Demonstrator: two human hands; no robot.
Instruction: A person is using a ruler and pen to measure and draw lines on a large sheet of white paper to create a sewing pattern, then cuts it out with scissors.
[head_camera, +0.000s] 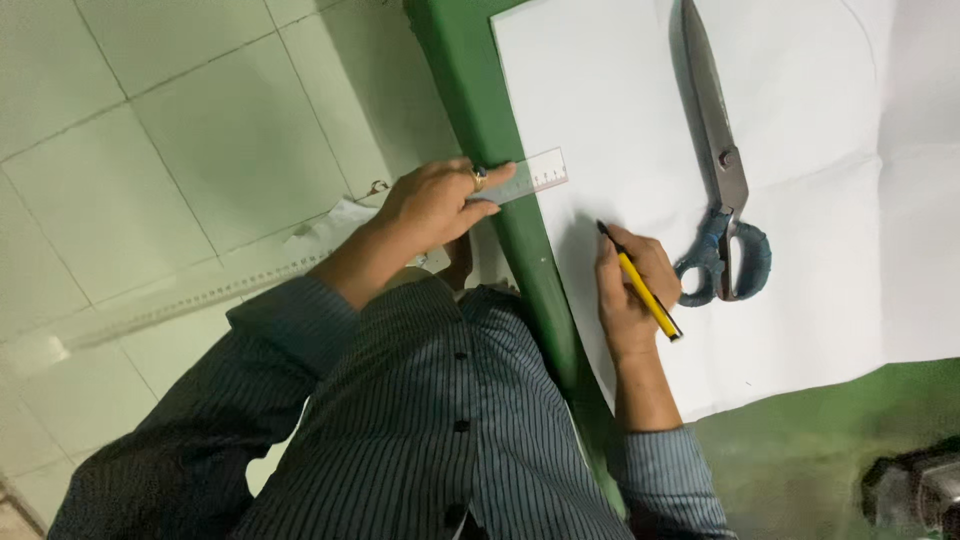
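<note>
Scissors (722, 170) lie on white fabric (800, 250) over the green desk (480, 90), just right of the right hand (630, 285) gripping a yellow pencil (645, 288), while the left hand (435, 205) clasps a clear ruler (535, 175) at the desk's edge.

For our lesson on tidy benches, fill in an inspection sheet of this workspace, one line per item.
Surface: green table, largely under a white sheet.
Job's things: yellow pencil with its tip on the sheet; clear ruler at the table's edge.
Clutter: large scissors, closed, lying on the sheet.
Fingers: right hand grips the pencil; left hand, wearing a ring, holds the ruler.
Cables: nothing seen.
Surroundings: pale tiled floor; dark machine part at the lower corner.
</note>
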